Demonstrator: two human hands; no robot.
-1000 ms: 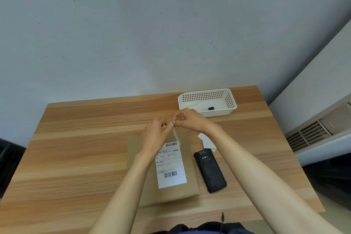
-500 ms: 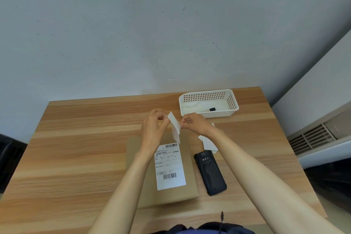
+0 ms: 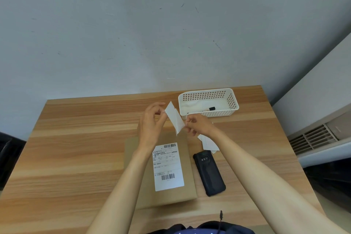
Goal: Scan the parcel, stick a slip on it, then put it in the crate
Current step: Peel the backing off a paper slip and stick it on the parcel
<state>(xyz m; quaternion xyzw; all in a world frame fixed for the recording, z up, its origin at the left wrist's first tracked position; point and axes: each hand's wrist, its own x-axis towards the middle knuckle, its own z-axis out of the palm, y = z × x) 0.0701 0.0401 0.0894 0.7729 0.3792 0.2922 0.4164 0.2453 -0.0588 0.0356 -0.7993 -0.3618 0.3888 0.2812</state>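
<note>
The brown cardboard parcel lies flat on the wooden table right in front of me, shipping label up, no extra slip on it yet. Above its far edge I pinch a white slip between my left hand and right hand, apparently peeling its backing. The black handheld scanner rests just right of the parcel. Sticking and loading the white crate remain, I judge.
</note>
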